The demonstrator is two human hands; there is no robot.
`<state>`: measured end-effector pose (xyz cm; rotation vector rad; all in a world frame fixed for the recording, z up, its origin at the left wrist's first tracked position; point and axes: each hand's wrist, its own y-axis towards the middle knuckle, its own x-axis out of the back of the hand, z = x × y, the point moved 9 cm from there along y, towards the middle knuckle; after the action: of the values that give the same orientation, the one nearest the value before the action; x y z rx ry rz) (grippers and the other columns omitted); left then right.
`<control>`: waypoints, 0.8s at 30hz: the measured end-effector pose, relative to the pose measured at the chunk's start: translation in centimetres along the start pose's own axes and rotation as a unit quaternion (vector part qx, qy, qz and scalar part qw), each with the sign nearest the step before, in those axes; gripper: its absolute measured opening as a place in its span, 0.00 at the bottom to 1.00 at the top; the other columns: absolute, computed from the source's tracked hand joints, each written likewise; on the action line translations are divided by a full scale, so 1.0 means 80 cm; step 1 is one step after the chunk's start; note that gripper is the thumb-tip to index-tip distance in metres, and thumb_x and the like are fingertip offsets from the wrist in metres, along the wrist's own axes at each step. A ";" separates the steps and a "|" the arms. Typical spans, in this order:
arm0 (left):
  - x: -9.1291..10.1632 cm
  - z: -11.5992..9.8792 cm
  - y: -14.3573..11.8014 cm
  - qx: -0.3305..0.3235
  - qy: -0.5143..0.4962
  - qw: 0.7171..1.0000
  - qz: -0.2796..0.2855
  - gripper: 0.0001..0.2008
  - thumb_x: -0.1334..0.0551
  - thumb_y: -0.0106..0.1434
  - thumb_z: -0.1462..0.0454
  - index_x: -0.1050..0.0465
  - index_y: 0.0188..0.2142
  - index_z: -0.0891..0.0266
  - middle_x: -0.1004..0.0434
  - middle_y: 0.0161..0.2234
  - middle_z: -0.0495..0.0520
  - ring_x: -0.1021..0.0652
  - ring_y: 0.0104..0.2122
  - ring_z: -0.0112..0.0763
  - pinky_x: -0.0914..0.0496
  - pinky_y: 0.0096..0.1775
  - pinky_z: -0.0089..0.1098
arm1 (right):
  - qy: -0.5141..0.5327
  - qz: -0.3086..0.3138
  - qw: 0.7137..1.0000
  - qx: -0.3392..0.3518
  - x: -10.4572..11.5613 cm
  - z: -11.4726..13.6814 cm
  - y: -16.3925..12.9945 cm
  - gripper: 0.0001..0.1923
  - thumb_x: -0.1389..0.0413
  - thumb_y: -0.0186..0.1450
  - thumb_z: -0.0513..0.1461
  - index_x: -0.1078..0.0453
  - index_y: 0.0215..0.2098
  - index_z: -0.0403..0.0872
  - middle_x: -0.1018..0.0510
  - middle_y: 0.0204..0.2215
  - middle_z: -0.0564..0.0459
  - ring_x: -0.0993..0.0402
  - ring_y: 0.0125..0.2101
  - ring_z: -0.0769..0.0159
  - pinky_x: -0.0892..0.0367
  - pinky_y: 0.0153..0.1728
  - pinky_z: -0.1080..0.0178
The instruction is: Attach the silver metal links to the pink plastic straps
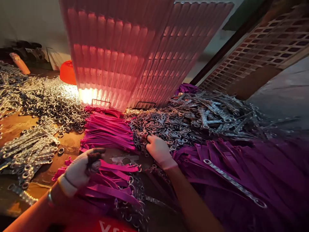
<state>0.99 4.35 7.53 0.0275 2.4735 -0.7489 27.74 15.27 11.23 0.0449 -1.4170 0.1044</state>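
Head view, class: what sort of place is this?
Probably a small assembly workshop: heaps of metal rings and chain pieces cover the bench, bundled magenta straps lie stacked, and gloved hands, left and right, sort them.

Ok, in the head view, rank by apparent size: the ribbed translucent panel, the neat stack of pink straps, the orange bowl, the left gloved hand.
1. ribbed translucent panel, by far the largest.
2. stack of pink straps.
3. left gloved hand and orange bowl: unsure; the bowl is farther and partly hidden.
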 end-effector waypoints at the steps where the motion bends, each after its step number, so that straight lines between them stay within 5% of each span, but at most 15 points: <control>1: -0.011 0.014 0.008 0.027 -0.067 0.997 0.002 0.13 0.38 0.57 0.71 0.26 0.42 0.68 0.25 0.31 0.55 0.35 0.17 0.16 0.50 0.15 0.17 | -0.035 -0.005 0.999 -0.002 -0.005 0.002 0.027 0.16 0.51 0.66 0.34 0.24 0.46 0.39 0.22 0.45 0.37 0.28 0.47 0.54 0.38 0.45 0.61; 4: -0.036 0.037 0.029 0.069 -0.204 0.976 0.012 0.14 0.43 0.58 0.74 0.28 0.43 0.71 0.24 0.33 0.60 0.27 0.22 0.22 0.45 0.16 0.16 | -0.120 0.007 0.993 0.009 -0.028 0.014 0.077 0.17 0.52 0.65 0.31 0.24 0.46 0.36 0.23 0.46 0.34 0.28 0.49 0.51 0.37 0.45 0.59; 7: -0.044 0.049 0.041 0.082 -0.268 0.959 0.028 0.14 0.45 0.60 0.73 0.28 0.44 0.71 0.26 0.29 0.59 0.27 0.22 0.25 0.42 0.16 0.17 | -0.184 0.026 0.982 0.028 -0.044 0.019 0.085 0.16 0.52 0.66 0.30 0.23 0.43 0.36 0.23 0.43 0.33 0.25 0.44 0.52 0.34 0.40 0.59; 16: -0.030 0.054 0.028 0.066 -0.327 0.943 0.006 0.13 0.46 0.60 0.72 0.28 0.43 0.72 0.25 0.29 0.61 0.25 0.22 0.27 0.40 0.16 0.19 | -0.262 -0.008 0.962 0.080 -0.038 0.018 0.050 0.15 0.54 0.67 0.30 0.24 0.40 0.39 0.23 0.40 0.36 0.26 0.44 0.53 0.35 0.36 0.61; 24: -0.022 0.050 0.024 0.051 -0.322 0.944 0.049 0.15 0.41 0.55 0.75 0.26 0.43 0.71 0.23 0.32 0.61 0.23 0.25 0.27 0.38 0.18 0.18 | -0.255 -0.047 0.965 -0.028 0.003 -0.031 0.009 0.15 0.55 0.66 0.28 0.28 0.43 0.37 0.25 0.43 0.35 0.24 0.35 0.61 0.37 0.30 0.65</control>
<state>4.79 4.12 4.71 -0.0498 1.7971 -0.7051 30.12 16.19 11.04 0.0967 -1.9289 -0.0296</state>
